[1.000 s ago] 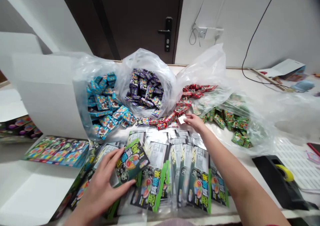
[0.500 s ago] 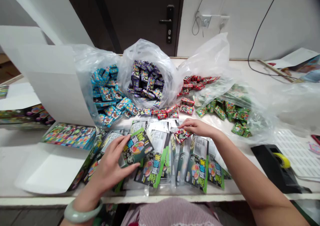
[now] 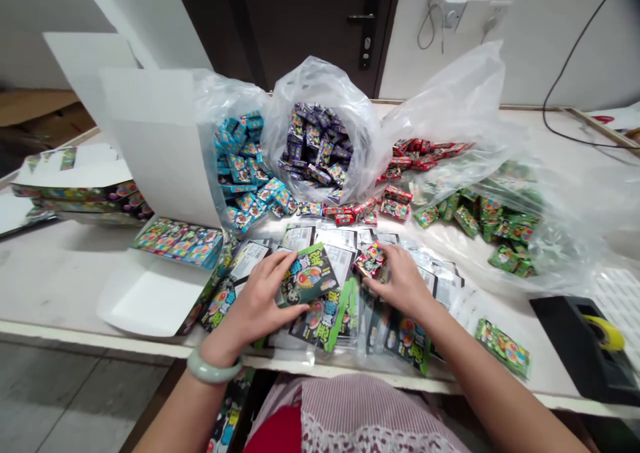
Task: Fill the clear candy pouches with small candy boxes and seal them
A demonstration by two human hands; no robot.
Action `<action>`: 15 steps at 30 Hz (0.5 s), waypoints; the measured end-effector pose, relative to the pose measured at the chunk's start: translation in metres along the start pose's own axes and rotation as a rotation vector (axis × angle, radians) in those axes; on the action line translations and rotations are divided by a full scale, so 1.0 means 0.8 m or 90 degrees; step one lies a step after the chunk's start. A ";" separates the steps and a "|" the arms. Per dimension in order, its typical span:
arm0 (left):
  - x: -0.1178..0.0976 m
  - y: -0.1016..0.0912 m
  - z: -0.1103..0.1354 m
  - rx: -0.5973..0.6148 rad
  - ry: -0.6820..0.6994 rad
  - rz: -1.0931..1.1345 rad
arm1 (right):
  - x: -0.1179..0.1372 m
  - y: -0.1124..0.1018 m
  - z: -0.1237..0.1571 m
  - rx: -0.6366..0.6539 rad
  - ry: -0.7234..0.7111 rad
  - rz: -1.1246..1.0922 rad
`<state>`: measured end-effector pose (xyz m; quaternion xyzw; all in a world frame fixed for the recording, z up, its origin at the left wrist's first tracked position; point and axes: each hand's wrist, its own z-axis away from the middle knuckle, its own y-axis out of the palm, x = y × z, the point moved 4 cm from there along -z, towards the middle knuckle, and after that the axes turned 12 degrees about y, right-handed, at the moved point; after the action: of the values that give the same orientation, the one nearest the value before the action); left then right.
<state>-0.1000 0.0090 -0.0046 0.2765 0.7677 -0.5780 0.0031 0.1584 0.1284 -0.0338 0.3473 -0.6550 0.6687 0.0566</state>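
Currently, the left hand [image 3: 260, 306] grasps a green-and-black candy pouch [image 3: 306, 276], fingers curved over its face, and a pale green bangle [image 3: 214, 371] sits on that wrist. The right hand [image 3: 400, 283] is closed around a small red candy box [image 3: 371, 261], pinched at the fingertips just beside the pouch. Both hands are over a spread of flat printed pouches [image 3: 325, 326], overlapping on a white worktable [image 3: 75, 286].

Beyond them, opened clear plastic bags spill small boxes by colour: a bag of blue boxes [image 3: 225, 96] on the left, a bag of purple boxes [image 3: 320, 79] in the middle, a bag of red boxes [image 3: 450, 93] to its right, and a bag of green boxes [image 3: 560, 239] farther right. A white carton flap [image 3: 155, 139] stands against the blue bag, with a row of colourful packets [image 3: 177, 243] at its foot. Nearer the table's right edge lie a single green packet [image 3: 501, 347] and a black tape dispenser [image 3: 565, 346] holding yellow tape [image 3: 604, 333].
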 end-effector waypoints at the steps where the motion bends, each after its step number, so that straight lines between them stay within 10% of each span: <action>1: -0.002 -0.002 -0.002 0.004 0.006 0.000 | 0.008 -0.009 0.000 -0.010 -0.034 -0.033; 7: -0.009 -0.007 -0.009 0.013 0.049 0.027 | 0.066 -0.063 -0.001 0.074 -0.262 0.040; 15: -0.023 0.003 -0.011 0.038 0.097 0.071 | 0.089 -0.052 -0.003 0.288 -0.330 0.054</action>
<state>-0.0809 0.0096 0.0022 0.3621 0.7315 -0.5769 -0.0317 0.1261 0.1096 0.0395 0.4822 -0.4963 0.6882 -0.2181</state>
